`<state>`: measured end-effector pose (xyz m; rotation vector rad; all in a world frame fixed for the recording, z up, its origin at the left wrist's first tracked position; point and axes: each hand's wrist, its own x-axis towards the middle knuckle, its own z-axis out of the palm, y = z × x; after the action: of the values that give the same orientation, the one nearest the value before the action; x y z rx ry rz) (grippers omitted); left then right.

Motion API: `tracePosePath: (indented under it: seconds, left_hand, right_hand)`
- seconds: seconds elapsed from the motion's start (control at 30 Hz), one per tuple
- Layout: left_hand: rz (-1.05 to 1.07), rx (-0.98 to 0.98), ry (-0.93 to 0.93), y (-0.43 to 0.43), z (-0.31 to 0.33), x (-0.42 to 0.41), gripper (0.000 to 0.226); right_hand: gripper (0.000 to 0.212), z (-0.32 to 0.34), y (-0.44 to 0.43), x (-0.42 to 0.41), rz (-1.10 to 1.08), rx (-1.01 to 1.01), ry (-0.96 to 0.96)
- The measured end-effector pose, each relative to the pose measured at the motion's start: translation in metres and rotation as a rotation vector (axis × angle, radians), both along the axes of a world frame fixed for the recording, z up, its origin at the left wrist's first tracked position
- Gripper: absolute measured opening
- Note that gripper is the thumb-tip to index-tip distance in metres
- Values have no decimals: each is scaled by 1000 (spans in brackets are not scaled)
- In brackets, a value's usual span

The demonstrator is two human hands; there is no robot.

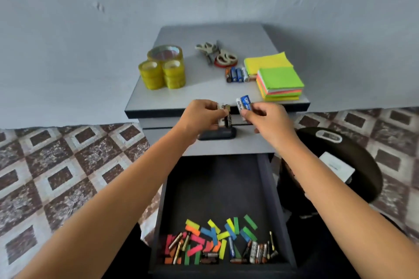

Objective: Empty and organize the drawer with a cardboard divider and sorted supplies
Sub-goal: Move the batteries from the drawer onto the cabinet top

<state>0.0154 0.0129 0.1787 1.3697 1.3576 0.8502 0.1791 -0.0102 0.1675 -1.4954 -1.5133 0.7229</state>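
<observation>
Head view, emptying the drawer (pixel 272 188): the left hand (pixel 199 116) pinches black-and-white batteries (pixel 226 119) in its fingers, the right hand (pixel 266 119) blue batteries (pixel 244 104), at the six-o'clock edge of the tabletop (pixel 204 90); next, probably, lay them by the battery row (pixel 237 74) at twelve o'clock.

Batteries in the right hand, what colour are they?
Blue and white batteries; head view shows them best.
</observation>
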Motion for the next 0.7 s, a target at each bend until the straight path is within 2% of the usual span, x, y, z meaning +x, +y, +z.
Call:
tracePosePath:
  seconds: [0.13, 0.27, 0.37, 0.63, 0.7]
  left_hand:
    - [47, 16, 34, 22, 27, 15, 23]
    - [60, -11, 171, 43, 30, 26, 20]
    - [94, 14, 278, 51, 29, 28, 27]
    - [83, 94, 357, 51, 35, 28, 23]
    - [46, 127, 388, 47, 34, 25, 12]
  right_hand:
    - [32, 22, 18, -2, -42, 41, -106]
    - [25, 29, 28, -15, -89, -5, -288]
    - [25, 27, 31, -22, -132, -13, -378]
    - [22, 19, 28, -26, -191, 82, -449]
    - [21, 18, 26, -23, -189, 97, -500]
